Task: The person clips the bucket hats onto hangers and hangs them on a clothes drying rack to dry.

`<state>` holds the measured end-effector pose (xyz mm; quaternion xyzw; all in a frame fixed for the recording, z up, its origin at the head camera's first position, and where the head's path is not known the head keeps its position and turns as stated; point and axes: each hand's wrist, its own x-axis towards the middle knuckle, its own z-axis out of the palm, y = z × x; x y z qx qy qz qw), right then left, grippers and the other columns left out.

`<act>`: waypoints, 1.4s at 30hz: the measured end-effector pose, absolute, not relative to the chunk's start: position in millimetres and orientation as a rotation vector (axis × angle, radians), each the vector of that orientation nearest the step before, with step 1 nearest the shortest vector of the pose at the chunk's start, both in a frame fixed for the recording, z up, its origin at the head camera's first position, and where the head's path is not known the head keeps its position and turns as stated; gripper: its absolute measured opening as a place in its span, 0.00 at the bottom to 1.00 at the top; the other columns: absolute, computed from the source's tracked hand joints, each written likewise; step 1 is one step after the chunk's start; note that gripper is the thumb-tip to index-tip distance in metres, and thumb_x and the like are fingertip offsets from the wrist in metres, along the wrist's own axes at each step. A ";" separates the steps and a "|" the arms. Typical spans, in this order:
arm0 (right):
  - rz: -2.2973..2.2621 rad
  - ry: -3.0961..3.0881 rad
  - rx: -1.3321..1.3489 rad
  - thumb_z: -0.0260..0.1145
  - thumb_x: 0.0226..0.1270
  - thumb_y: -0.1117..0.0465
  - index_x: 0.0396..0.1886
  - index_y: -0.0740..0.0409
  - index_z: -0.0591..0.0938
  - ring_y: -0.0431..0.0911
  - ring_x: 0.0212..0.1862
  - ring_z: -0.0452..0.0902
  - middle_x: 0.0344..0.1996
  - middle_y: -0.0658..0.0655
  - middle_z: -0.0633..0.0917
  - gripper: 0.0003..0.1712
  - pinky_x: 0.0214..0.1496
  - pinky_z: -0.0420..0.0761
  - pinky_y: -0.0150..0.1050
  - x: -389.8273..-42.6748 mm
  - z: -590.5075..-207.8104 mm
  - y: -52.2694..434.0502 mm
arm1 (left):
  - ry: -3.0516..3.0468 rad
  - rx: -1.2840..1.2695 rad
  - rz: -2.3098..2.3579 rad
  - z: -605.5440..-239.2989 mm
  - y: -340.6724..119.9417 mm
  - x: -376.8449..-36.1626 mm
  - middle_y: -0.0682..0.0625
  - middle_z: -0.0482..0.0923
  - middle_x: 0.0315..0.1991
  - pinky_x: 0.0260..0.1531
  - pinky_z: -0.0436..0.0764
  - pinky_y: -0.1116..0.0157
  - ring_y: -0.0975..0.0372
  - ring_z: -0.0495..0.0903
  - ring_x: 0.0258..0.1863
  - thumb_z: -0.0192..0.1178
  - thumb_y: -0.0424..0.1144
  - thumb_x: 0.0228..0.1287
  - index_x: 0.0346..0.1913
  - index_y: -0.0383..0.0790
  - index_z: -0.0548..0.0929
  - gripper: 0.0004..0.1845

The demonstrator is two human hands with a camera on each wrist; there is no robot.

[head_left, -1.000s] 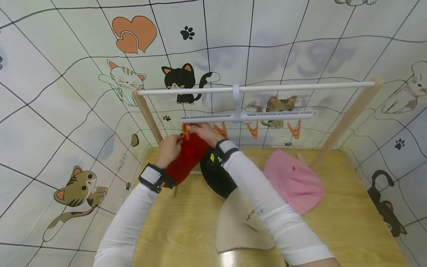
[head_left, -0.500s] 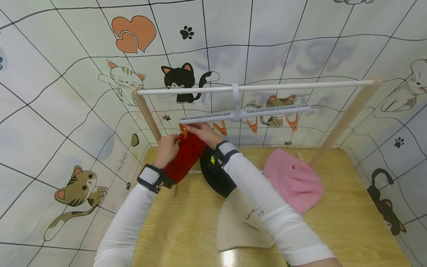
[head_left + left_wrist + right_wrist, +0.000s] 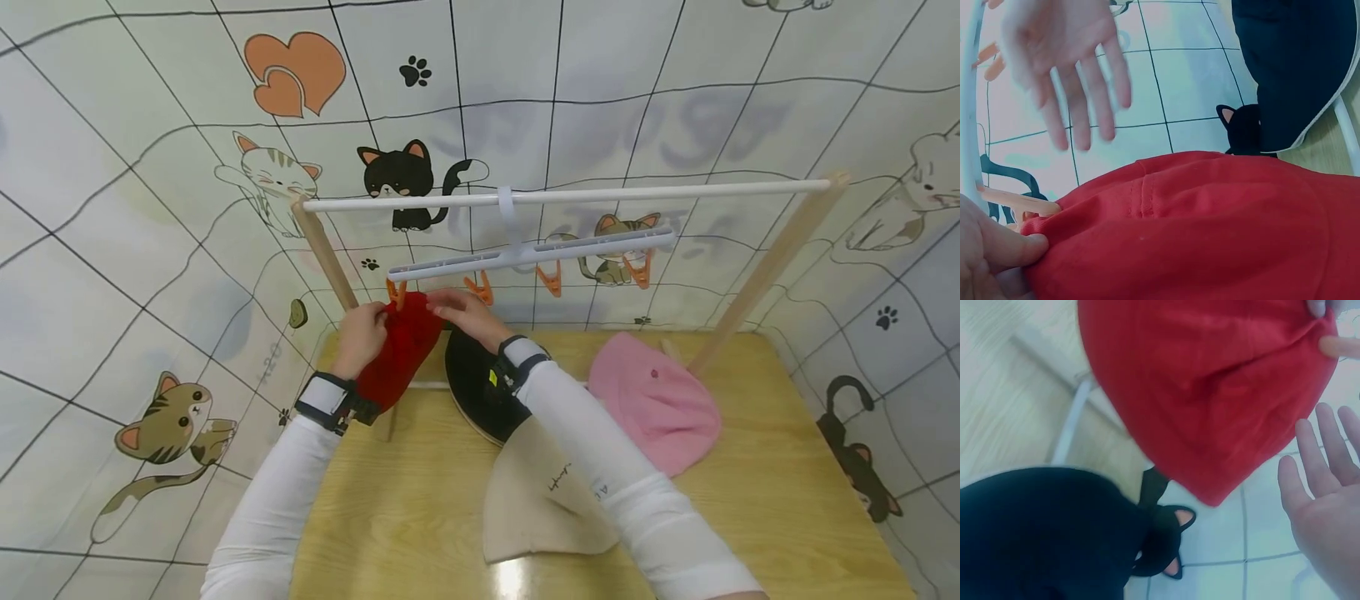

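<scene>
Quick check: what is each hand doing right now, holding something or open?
Left hand: pinches the edge of the red hat near the orange clip.
Right hand: open, fingers straight, holding nothing.

Cat-print sheet wall [image 3: 675,100] behind a wooden table [image 3: 787,517].

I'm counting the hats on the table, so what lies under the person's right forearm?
Under the right forearm lie a black hat and a beige hat, each partly showing. The sleeve covers where they meet, so anything between them is hidden.
</scene>
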<state>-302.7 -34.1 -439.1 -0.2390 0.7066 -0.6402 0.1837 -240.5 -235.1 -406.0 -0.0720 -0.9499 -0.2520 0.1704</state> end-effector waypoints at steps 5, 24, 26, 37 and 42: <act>-1.764 2.015 -0.653 0.56 0.73 0.63 0.61 0.64 0.74 0.53 0.59 0.73 0.57 0.60 0.79 0.20 0.64 0.67 0.46 -302.1 -460.3 -21.4 | -2.710 -0.197 -0.763 -408.5 -240.8 -238.2 0.33 0.80 0.31 0.32 0.77 0.50 0.46 0.77 0.28 0.50 0.23 0.64 0.38 0.21 0.82 0.09; -1.803 1.888 -0.542 0.52 0.74 0.64 0.59 0.71 0.73 0.56 0.58 0.75 0.56 0.66 0.78 0.20 0.63 0.68 0.48 -302.9 -514.9 41.8 | -2.915 -0.177 -0.701 -418.7 -253.5 -234.4 0.41 0.75 0.25 0.23 0.70 0.60 0.52 0.70 0.24 0.52 0.27 0.67 0.36 0.26 0.82 0.09; -1.818 1.872 -0.506 0.52 0.74 0.65 0.59 0.71 0.73 0.56 0.58 0.75 0.56 0.67 0.77 0.20 0.63 0.69 0.48 -302.5 -519.1 45.0 | -2.918 -0.184 -0.685 -419.1 -253.4 -234.5 0.41 0.76 0.25 0.23 0.70 0.60 0.52 0.71 0.24 0.52 0.27 0.67 0.36 0.26 0.82 0.09; -1.901 1.802 -0.377 0.55 0.72 0.63 0.61 0.72 0.72 0.54 0.55 0.77 0.55 0.68 0.78 0.23 0.61 0.70 0.49 -310.7 -536.9 63.1 | -2.918 -0.261 -0.595 -422.3 -249.7 -232.2 0.45 0.74 0.22 0.21 0.70 0.61 0.54 0.71 0.21 0.53 0.28 0.66 0.36 0.28 0.82 0.08; -1.909 1.795 -0.313 0.54 0.73 0.64 0.62 0.72 0.70 0.59 0.57 0.75 0.58 0.73 0.75 0.23 0.63 0.67 0.54 -308.6 -532.7 73.5 | -2.905 -0.263 -0.610 -423.8 -248.2 -230.2 0.43 0.76 0.24 0.22 0.71 0.60 0.53 0.72 0.22 0.54 0.28 0.65 0.37 0.27 0.82 0.07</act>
